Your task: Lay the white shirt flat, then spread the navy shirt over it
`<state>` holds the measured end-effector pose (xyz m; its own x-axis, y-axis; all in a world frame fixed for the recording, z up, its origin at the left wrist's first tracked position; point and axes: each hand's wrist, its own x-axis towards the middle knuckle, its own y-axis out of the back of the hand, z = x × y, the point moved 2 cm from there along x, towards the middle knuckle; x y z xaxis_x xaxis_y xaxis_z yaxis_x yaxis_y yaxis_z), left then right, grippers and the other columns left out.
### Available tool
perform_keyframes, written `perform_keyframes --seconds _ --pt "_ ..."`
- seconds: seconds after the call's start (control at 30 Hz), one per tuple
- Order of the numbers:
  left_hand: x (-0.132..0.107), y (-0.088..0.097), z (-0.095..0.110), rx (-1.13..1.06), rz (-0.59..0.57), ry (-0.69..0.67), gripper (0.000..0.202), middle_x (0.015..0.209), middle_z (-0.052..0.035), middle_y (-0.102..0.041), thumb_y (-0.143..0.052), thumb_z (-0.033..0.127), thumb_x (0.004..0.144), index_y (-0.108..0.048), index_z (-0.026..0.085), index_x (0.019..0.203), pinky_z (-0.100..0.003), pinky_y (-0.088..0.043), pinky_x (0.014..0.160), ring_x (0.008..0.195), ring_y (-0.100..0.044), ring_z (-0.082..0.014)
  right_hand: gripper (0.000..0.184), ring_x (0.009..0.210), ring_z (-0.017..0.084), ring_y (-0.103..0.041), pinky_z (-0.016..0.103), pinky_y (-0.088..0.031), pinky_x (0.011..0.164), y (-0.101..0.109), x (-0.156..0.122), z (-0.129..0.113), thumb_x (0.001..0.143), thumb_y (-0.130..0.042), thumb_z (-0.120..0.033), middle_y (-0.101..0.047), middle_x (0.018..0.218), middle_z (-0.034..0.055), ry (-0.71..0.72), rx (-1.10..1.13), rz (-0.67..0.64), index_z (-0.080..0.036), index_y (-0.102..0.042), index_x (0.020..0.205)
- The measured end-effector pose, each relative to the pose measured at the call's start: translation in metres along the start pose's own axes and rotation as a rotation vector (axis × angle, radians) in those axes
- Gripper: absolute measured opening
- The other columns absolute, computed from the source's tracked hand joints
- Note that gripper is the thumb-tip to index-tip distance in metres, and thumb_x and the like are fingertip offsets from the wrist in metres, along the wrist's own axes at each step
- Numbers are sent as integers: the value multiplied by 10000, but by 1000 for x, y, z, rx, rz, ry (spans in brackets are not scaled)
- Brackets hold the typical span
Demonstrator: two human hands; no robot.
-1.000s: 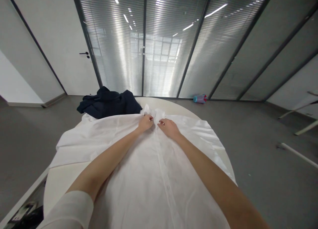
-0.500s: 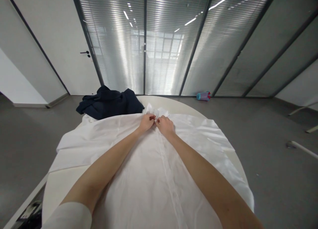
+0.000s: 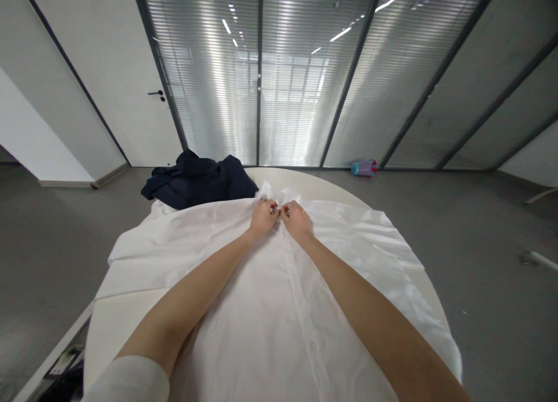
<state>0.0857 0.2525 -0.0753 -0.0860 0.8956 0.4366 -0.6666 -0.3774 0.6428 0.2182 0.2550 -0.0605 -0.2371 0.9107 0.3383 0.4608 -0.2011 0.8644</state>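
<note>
A white button-up shirt (image 3: 244, 297) lies spread front-up over a round white table (image 3: 113, 320), its collar at the far end. My left hand (image 3: 263, 218) and my right hand (image 3: 297, 220) meet at the top of the button strip, just below the collar (image 3: 272, 194). Both hands are closed in a pinch on the shirt fabric, fingertips almost touching each other. Both forearms stretch out over the shirt. The strip of buttons runs down the middle between my arms.
A dark navy garment (image 3: 198, 181) lies bunched at the table's far left edge. A blue and pink bottle (image 3: 364, 168) lies on the grey floor by the glass wall. A white door (image 3: 131, 93) stands at the left. White bars lie on the floor at right.
My right hand has slid left to meet the left hand at the top of the button strip. The head camera has shifted slightly, so the scene sits a little further right.
</note>
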Motion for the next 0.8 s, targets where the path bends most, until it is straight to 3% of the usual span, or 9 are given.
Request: perform_keyframes --seconds 0.2,0.47,0.63,0.8 --pt "-6 2 5 56 7 -23 158 1041 -83 -609 -653 160 839 -685 174 993 -329 -487 850 908 -608 -201 197 958 193 -627 277 -440 767 0 0 0 993 -453 -253 -663 1075 70 31 58 12 -214 -647 981" --pt "-6 0 4 134 -36 -10 167 1064 -79 -614 -583 130 866 -649 184 1010 -296 -496 760 838 -626 -174 222 963 185 -622 270 -441 817 2 -1 -2 1011 -427 -256 -659 1076 73 60 44 -25 -202 -642 1002" --pt "-8 1 7 190 -94 -76 195 1057 -137 -639 -524 119 884 -682 135 998 -360 -513 860 952 -640 -235 279 1079 227 -586 322 -431 916 0 0 0 1029 -404 -310 -659 1130 94 71 -100 -68 -204 -658 1072" --pt "-44 24 11 261 -244 -233 399 1273 -156 -627 -598 181 873 -611 125 1267 -391 -456 1047 1206 -581 -268 356 1175 270 -541 388 -437 955 -6 5 3 1043 -341 -327 -626 1219 116 58 -153 -83 -210 -666 1132"
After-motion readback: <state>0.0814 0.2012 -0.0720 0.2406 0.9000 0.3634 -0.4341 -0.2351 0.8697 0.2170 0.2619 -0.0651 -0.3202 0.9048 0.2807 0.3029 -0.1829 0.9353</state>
